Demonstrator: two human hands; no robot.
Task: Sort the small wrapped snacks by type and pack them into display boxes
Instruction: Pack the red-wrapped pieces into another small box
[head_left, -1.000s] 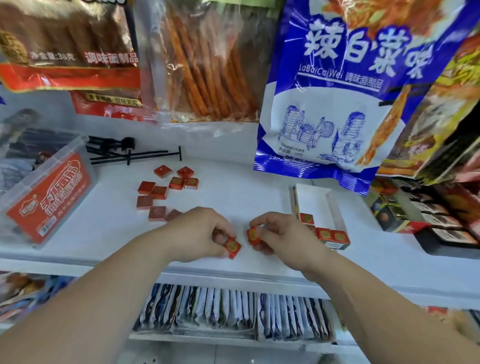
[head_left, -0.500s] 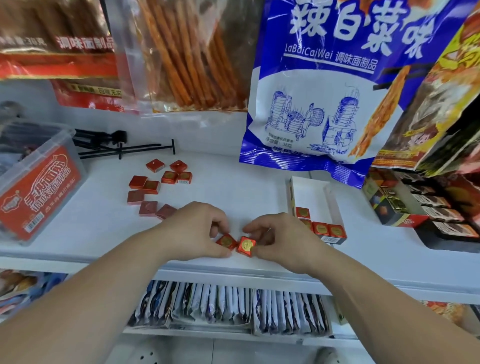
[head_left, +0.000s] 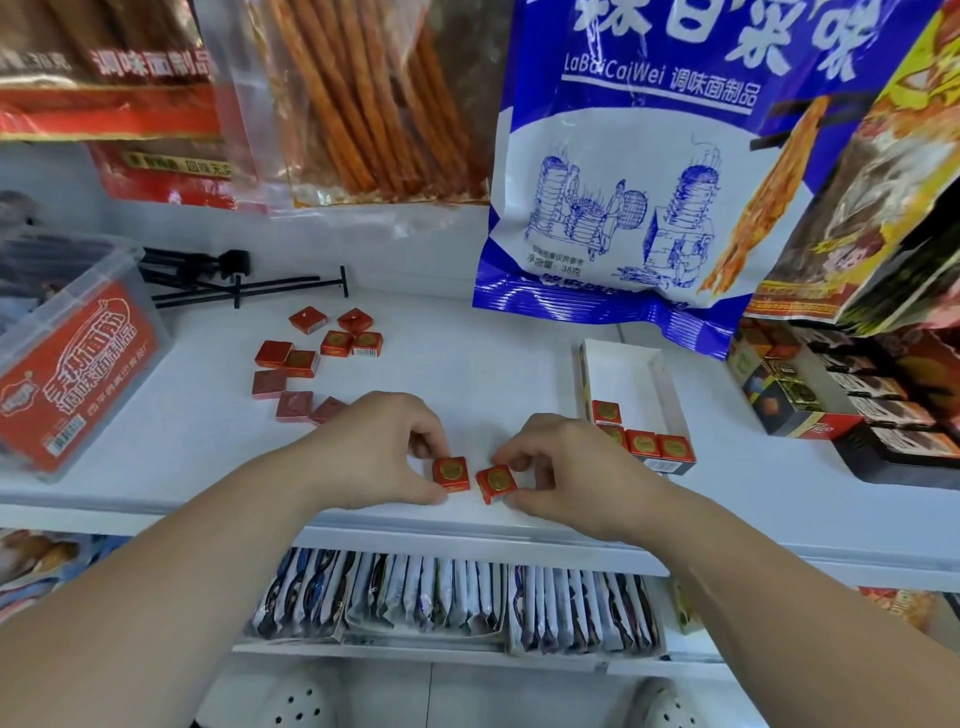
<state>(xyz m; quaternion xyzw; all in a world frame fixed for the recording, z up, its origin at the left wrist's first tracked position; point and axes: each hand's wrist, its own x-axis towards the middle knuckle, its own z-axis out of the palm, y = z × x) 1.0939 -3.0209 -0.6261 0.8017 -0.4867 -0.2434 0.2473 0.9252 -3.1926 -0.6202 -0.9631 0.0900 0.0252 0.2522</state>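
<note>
On the white shelf (head_left: 467, 353) near its front edge, my left hand (head_left: 374, 447) pinches a small red wrapped cube with a gold seal (head_left: 451, 474). My right hand (head_left: 566, 467) pinches a second red cube (head_left: 496, 483) right beside it; the two cubes are a small gap apart. Several more red cubes (head_left: 311, 364) lie loose at the shelf's middle left. A narrow white display box (head_left: 623, 364) stands to the right, with several red cubes (head_left: 644, 441) lined up at its near end.
A clear plastic tub with a red label (head_left: 78, 358) sits at the left. Black hooks (head_left: 239, 286) lie at the back. Snack bags (head_left: 639, 156) hang above. Dark boxed sweets (head_left: 831, 405) fill the right. Packets (head_left: 447, 597) stand on the shelf below.
Both hands have lowered their cubes to the shelf and brought them side by side with the gold seals facing up.
</note>
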